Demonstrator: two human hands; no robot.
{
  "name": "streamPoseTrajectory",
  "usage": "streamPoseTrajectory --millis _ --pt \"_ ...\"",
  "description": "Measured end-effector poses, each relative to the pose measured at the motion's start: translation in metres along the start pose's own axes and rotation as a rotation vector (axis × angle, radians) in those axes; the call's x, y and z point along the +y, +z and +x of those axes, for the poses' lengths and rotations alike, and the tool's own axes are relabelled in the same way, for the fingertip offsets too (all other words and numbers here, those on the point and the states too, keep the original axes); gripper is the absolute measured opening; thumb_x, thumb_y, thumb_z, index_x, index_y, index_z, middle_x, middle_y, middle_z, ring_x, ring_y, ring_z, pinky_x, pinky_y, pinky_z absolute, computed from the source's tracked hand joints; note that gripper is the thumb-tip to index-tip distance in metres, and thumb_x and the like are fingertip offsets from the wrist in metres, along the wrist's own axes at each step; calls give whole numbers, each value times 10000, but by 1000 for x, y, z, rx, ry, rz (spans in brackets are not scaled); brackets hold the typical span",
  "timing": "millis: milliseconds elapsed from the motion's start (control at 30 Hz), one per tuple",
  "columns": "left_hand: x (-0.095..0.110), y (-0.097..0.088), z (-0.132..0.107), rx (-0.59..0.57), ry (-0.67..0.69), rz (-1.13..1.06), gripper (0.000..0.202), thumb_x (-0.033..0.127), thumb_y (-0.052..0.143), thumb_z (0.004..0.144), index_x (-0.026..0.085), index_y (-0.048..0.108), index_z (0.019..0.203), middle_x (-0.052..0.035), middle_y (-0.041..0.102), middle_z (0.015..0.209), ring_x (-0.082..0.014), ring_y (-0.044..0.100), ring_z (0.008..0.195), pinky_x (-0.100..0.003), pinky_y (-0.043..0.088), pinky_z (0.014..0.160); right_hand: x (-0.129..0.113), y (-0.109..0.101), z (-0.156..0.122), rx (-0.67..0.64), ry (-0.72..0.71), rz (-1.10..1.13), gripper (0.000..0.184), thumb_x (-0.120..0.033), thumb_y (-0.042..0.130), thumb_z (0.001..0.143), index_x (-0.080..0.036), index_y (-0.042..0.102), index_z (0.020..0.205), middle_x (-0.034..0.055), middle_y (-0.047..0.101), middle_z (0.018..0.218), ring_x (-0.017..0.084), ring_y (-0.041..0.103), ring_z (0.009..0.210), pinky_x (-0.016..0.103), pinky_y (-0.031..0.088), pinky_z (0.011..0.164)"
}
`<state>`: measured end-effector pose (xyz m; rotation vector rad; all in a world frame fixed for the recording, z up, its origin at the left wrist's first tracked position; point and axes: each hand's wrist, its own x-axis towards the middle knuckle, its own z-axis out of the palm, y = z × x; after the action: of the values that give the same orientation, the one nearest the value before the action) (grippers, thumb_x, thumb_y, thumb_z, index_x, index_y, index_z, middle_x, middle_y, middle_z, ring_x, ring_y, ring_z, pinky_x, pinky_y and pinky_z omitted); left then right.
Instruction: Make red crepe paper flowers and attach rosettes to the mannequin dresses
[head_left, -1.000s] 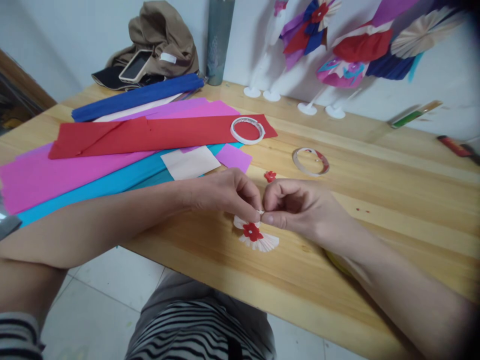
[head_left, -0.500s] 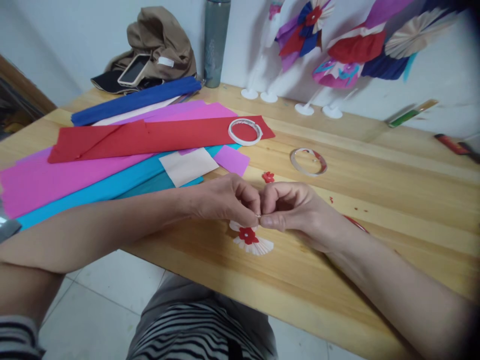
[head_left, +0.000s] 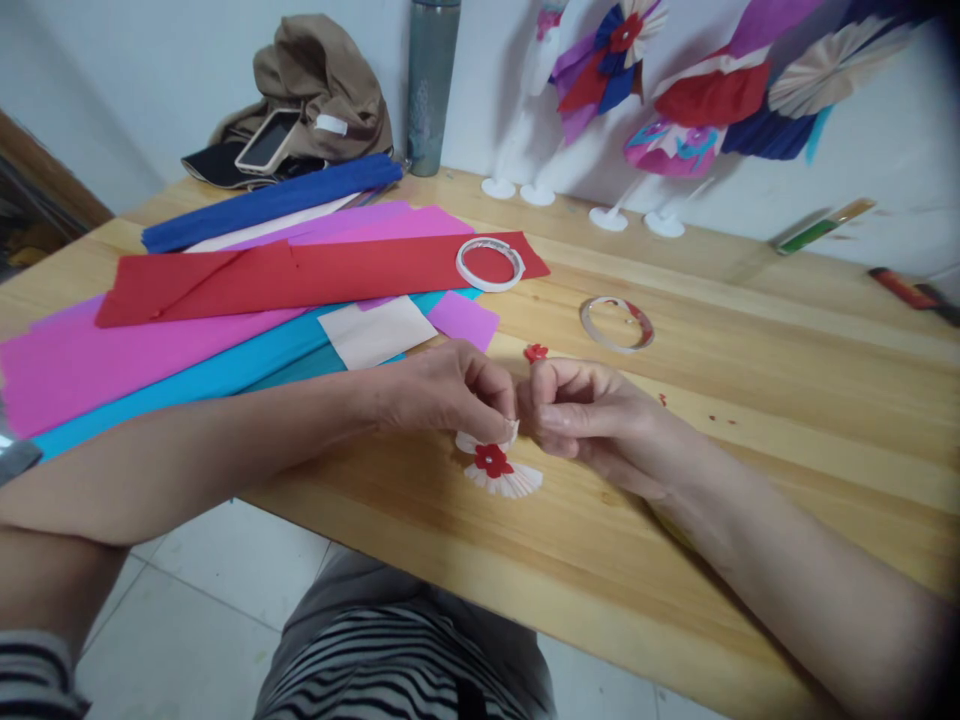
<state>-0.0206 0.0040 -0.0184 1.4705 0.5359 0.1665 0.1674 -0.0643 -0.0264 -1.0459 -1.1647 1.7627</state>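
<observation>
My left hand (head_left: pixel 469 395) pinches a white pleated paper piece (head_left: pixel 513 434) between thumb and forefinger. Just below hangs or rests a pale pleated fan (head_left: pixel 510 483) with a red paper flower (head_left: pixel 493 461) and a small bead at its centre; whether it is one piece with the pinched paper I cannot tell. My right hand (head_left: pixel 585 405) is a short way to the right, its thumb pressed to its curled fingers. What lies in that pinch, if anything, is too small to make out. A little red flower (head_left: pixel 535 353) lies just beyond the right fingers.
Crepe paper strips, red (head_left: pixel 300 280), pink (head_left: pixel 135 355) and blue (head_left: pixel 277 200), spread over the left side. One tape roll (head_left: pixel 461 268) sits on the red strip, another (head_left: pixel 585 325) on the wood. A bottle (head_left: pixel 433 90) and white stands (head_left: pixel 609 218) line the wall.
My hands have drawn apart: the fingertips met before, and now a small gap parts them. The fan with the red flower has shifted slightly up and left along with my left hand.
</observation>
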Motion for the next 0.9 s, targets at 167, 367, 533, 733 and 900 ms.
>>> streamPoseTrajectory --millis 167,367,533,733,900 --pt "4 0 -1 53 -36 -34 49 153 682 626 124 661 591 6 612 535 -75 547 516 -183 407 507 -25 -1 -16 -144 -72 -582 157 -218 763 709 -186 611 729 -31 541 627 79 447 519 208 349 458" --pt "2 -1 -1 60 -37 -31 46 145 676 630 127 655 593 7 629 530 -75 555 508 -181 413 508 -33 -1 -22 -171 -229 -920 109 -183 738 734 -191 636 770 -23 576 647 84 479 534 203 368 472" --pt "2 -1 -1 61 -35 -28 46 143 671 636 124 659 596 5 633 533 -77 565 511 -178 421 506 -28 0 -19 -163 -222 -916 81 -252 685 809 -178 672 779 4 597 667 99 494 555 214 387 491" --pt "4 0 -2 69 -41 -49 55 140 695 638 121 678 589 4 639 538 -68 564 513 -162 424 511 -29 3 -20 -150 -96 -848 96 -258 700 789 -172 696 833 -16 580 590 85 468 487 194 364 431" --pt "2 -2 -3 38 -18 -39 88 186 714 676 116 707 624 -12 658 568 -75 581 541 -171 439 536 -34 3 -22 -181 -52 -897 104 -277 675 801 -176 697 799 -12 583 565 89 468 471 202 354 422"
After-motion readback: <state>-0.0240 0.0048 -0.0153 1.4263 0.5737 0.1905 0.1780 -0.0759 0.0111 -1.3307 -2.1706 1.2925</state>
